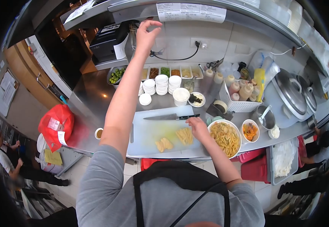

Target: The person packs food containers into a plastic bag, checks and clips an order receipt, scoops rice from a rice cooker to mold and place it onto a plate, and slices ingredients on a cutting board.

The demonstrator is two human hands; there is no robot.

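On the near part of the white plastic cutting board (143, 132), closest to your body, lie two groups of pale yellow cut pieces: the smaller, chunkier group (163, 145) to the left, and the ridged, strip-like group (184, 136) to its right and slightly farther out. Your right hand (199, 128) is just beyond and to the right of the strips, over the right side of the board — its fingers bent and reaching inward. The knife with a black handle and a grey metal blade (171, 117) is just past those fingertips. Its long axis runs across you, almost side to side, with the handle end to the right and the blade tip pointing left. Your right hand is much the nearer one, and it is at the handle end; whether its fingers touch the handle or hold anything, you cannot tell from this view. To the right of that hand, the yellow noodles (224, 138) fill a round white bowl (240, 139) on the steel surface (88, 113). Farther out, beyond the knife, stand stacks of round white lids (161, 84). Your left hand (146, 36) is raised well beyond them, near the metal shelf (134, 10) — fingers curled, thumb and forefinger parted, with nothing visible between them.
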